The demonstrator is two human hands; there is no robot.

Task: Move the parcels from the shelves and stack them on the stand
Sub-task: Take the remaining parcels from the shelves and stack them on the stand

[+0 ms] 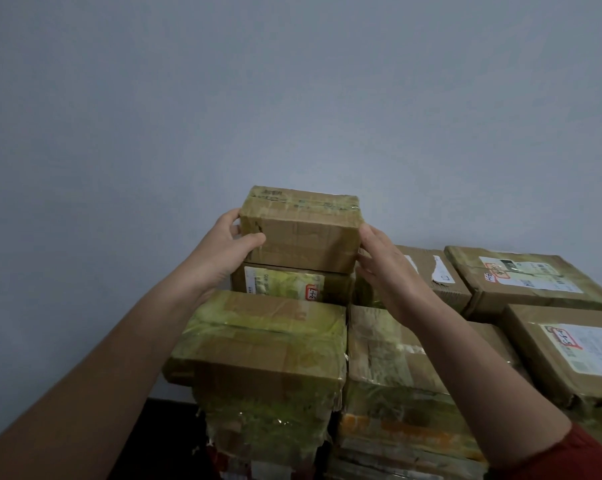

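Note:
A small taped cardboard parcel [301, 228] sits at the top of a stack, on a labelled parcel [282, 284] marked in red. My left hand [223, 251] grips its left end, thumb across the front face. My right hand [384, 261] lies against its right end with the fingers fairly straight. Below and in front lies a larger taped parcel [264, 344]. The stand under the stacks is hidden.
More parcels fill the right side: a torn-label box [427, 271], two boxes with white labels [531, 278] [576, 355], and a tall stack [396, 382] below my right arm. A plain grey wall [292, 98] stands right behind. The floor at bottom left is dark.

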